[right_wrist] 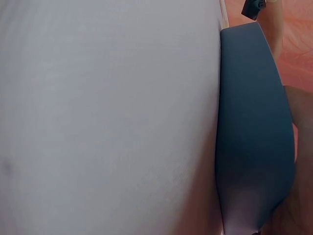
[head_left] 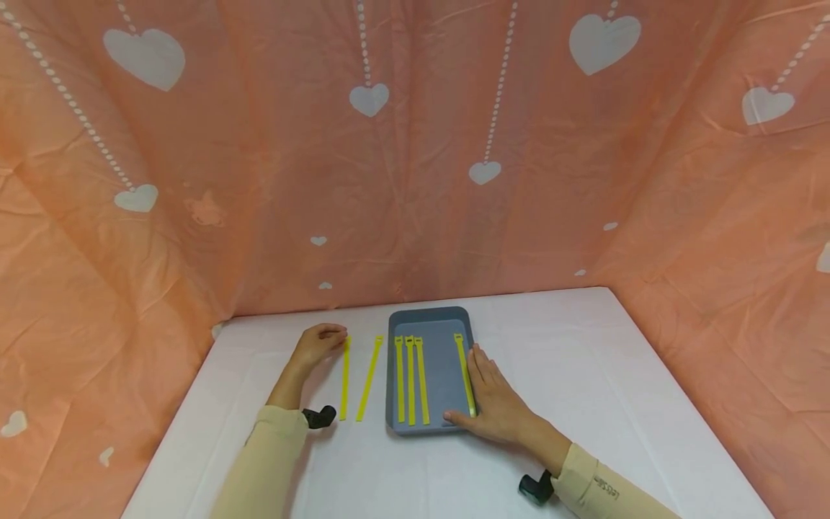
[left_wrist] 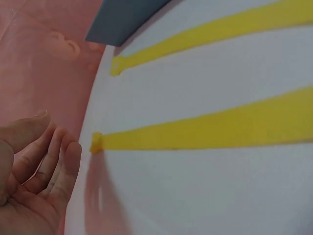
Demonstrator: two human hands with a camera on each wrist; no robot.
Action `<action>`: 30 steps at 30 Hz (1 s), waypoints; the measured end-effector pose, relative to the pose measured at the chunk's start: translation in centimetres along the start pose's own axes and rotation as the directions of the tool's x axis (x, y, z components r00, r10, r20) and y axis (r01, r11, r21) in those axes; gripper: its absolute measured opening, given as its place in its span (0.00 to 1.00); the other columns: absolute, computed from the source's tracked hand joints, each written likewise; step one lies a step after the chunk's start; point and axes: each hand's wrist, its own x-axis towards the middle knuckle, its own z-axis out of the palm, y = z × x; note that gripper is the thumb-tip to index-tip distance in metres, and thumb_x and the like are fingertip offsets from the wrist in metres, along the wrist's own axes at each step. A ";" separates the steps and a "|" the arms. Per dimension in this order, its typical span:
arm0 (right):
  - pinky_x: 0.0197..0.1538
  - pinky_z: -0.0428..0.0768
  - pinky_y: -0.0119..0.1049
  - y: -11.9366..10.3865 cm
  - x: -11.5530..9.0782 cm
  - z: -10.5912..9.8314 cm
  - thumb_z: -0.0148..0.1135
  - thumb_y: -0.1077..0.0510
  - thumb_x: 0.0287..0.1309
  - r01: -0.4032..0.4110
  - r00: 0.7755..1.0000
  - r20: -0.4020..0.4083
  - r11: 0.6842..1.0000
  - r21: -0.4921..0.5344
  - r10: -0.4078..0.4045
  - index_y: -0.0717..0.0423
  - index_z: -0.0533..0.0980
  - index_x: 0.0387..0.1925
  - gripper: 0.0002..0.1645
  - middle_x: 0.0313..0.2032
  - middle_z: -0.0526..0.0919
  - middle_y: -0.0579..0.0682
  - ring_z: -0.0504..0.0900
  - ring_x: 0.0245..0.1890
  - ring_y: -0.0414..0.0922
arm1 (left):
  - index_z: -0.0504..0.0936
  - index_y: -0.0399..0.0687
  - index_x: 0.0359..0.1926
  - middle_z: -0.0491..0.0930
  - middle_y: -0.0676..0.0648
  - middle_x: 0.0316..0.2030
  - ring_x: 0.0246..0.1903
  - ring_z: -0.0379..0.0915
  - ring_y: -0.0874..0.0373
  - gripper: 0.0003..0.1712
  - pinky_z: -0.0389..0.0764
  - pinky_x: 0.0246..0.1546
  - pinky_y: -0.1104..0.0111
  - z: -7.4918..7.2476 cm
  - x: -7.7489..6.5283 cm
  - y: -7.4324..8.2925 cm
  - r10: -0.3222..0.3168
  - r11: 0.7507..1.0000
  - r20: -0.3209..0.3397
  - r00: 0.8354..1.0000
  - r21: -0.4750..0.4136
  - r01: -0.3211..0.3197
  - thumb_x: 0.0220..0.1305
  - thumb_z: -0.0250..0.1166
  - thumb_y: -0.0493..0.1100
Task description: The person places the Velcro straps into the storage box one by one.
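Note:
My left hand [head_left: 318, 347] is at the far, slotted end of a yellow cable tie [head_left: 345, 382] on the table. In the left wrist view, its fingers [left_wrist: 71, 161] are loosely bent beside that end, with nothing visible between them. A second yellow cable tie [head_left: 369, 382] lies slanted between it and a blue-grey tray [head_left: 444, 386]. Inside the tray, three yellow cable ties [head_left: 411, 389] lie side by side at the left and one tie [head_left: 463, 371] lies along the right wall. My right hand [head_left: 499, 409] rests against the tray's right side, fingers straight, thumb over the near right corner.
A white cloth covers the table [head_left: 616, 396]. Behind and beside it hangs a peach curtain [head_left: 415, 216] with white hearts. A black wrist camera [head_left: 320, 417] sits at the left cuff and another camera [head_left: 535, 489] at the right cuff.

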 end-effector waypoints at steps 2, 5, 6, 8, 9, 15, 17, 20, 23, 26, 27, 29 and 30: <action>0.85 0.47 0.55 0.0 0.0 0.0 0.59 0.19 0.65 0.006 1.000 -0.004 1.000 0.002 -0.006 0.72 0.41 0.84 0.76 0.85 0.37 0.68 0.40 0.86 0.59 | 0.80 0.24 0.62 0.85 0.29 0.56 0.55 0.86 0.42 0.21 0.88 0.53 0.63 0.0 0.2 -0.3 0.002 1.000 -0.008 1.000 0.022 -0.002 0.79 0.65 0.39; 0.85 0.47 0.55 -0.1 -0.1 -0.1 0.59 0.20 0.65 0.011 1.000 -0.007 1.000 0.007 -0.011 0.72 0.41 0.83 0.76 0.85 0.38 0.68 0.40 0.86 0.59 | 0.82 0.25 0.60 0.86 0.30 0.55 0.53 0.86 0.44 0.19 0.87 0.49 0.66 0.0 0.5 -0.7 0.013 0.998 -0.026 1.000 0.068 -0.011 0.79 0.65 0.38; 0.85 0.47 0.55 -0.1 -0.1 -0.1 0.59 0.20 0.65 0.012 1.000 -0.008 1.000 0.009 -0.012 0.73 0.41 0.83 0.76 0.85 0.38 0.68 0.40 0.86 0.60 | 0.82 0.24 0.60 0.86 0.29 0.55 0.53 0.86 0.43 0.19 0.87 0.49 0.66 0.0 0.5 -0.7 0.022 0.997 -0.026 0.999 0.075 -0.020 0.78 0.65 0.38; 0.85 0.47 0.55 -0.1 -0.2 -0.2 0.60 0.20 0.65 0.012 1.000 -0.008 1.000 0.010 -0.012 0.73 0.42 0.83 0.76 0.85 0.38 0.68 0.40 0.86 0.60 | 0.82 0.23 0.60 0.85 0.28 0.55 0.53 0.85 0.41 0.19 0.88 0.50 0.65 0.0 0.6 -0.8 0.037 0.996 -0.023 0.999 0.082 -0.035 0.78 0.65 0.37; 0.85 0.47 0.55 -0.2 -0.2 -0.2 0.60 0.20 0.65 0.011 1.000 -0.007 1.000 0.012 -0.011 0.73 0.42 0.83 0.76 0.85 0.38 0.68 0.40 0.86 0.60 | 0.82 0.23 0.59 0.85 0.28 0.54 0.53 0.85 0.40 0.19 0.88 0.50 0.63 0.0 0.6 -0.8 0.043 0.996 -0.023 0.999 0.083 -0.041 0.78 0.65 0.36; 0.85 0.47 0.55 -0.2 -0.1 -0.3 0.61 0.21 0.65 0.007 1.000 -0.006 1.000 0.012 -0.007 0.73 0.42 0.83 0.75 0.85 0.38 0.68 0.40 0.86 0.60 | 0.81 0.20 0.59 0.85 0.27 0.52 0.49 0.87 0.42 0.19 0.88 0.49 0.64 0.3 0.9 -1.1 0.038 0.997 -0.024 0.999 0.068 -0.037 0.77 0.65 0.34; 0.85 0.47 0.55 -0.2 -0.1 -0.2 0.60 0.20 0.65 0.008 1.000 -0.003 1.000 0.011 -0.008 0.72 0.41 0.83 0.75 0.85 0.38 0.68 0.40 0.86 0.60 | 0.81 0.20 0.58 0.86 0.28 0.51 0.47 0.87 0.46 0.19 0.87 0.47 0.68 0.4 0.9 -1.2 0.028 0.997 -0.029 0.999 0.070 -0.026 0.76 0.66 0.34; 0.85 0.47 0.55 -0.2 -0.1 -0.2 0.60 0.20 0.65 0.008 1.000 -0.002 1.000 0.008 -0.008 0.72 0.41 0.83 0.75 0.85 0.38 0.68 0.40 0.86 0.59 | 0.81 0.20 0.58 0.86 0.27 0.51 0.47 0.86 0.46 0.19 0.86 0.46 0.68 0.5 0.9 -1.3 0.024 0.997 -0.017 1.000 0.072 -0.023 0.76 0.66 0.34; 0.85 0.47 0.55 -0.1 -0.1 -0.2 0.60 0.20 0.65 0.007 1.000 -0.005 1.000 0.005 -0.007 0.72 0.41 0.83 0.75 0.85 0.38 0.68 0.40 0.86 0.59 | 0.81 0.21 0.59 0.85 0.27 0.51 0.50 0.85 0.42 0.18 0.85 0.49 0.65 0.6 1.0 -1.3 0.020 0.996 -0.009 1.000 0.086 -0.019 0.76 0.65 0.34; 0.85 0.47 0.55 -0.1 -0.1 -0.2 0.60 0.20 0.65 0.007 1.000 -0.004 1.000 0.003 -0.007 0.72 0.41 0.84 0.75 0.85 0.37 0.68 0.40 0.86 0.59 | 0.81 0.23 0.58 0.85 0.28 0.51 0.51 0.84 0.40 0.18 0.84 0.49 0.65 0.6 0.9 -1.4 0.016 0.994 -0.017 1.000 0.107 -0.014 0.76 0.66 0.35; 0.85 0.47 0.55 -0.1 -0.1 -0.2 0.60 0.20 0.65 0.008 1.000 -0.004 1.000 0.003 -0.008 0.72 0.41 0.84 0.75 0.85 0.37 0.68 0.40 0.86 0.59 | 0.81 0.23 0.58 0.85 0.28 0.51 0.50 0.84 0.41 0.18 0.84 0.48 0.67 0.6 0.9 -1.5 0.013 0.994 -0.021 1.000 0.110 -0.010 0.76 0.67 0.35; 0.85 0.47 0.55 0.0 -0.1 -0.1 0.59 0.20 0.65 0.007 1.000 0.000 1.000 -0.002 -0.007 0.72 0.41 0.84 0.75 0.85 0.37 0.68 0.40 0.86 0.59 | 0.81 0.23 0.58 0.85 0.29 0.51 0.49 0.84 0.43 0.18 0.83 0.47 0.69 0.6 0.9 -1.6 0.010 0.994 -0.023 1.000 0.108 -0.007 0.75 0.68 0.35; 0.85 0.47 0.55 0.0 0.0 -0.1 0.59 0.20 0.65 0.006 1.000 0.001 1.000 -0.002 -0.006 0.72 0.41 0.84 0.76 0.85 0.37 0.68 0.39 0.86 0.59 | 0.81 0.23 0.58 0.85 0.30 0.51 0.48 0.83 0.44 0.18 0.83 0.46 0.70 0.5 0.9 -1.6 0.008 0.994 -0.023 1.000 0.105 -0.006 0.74 0.68 0.34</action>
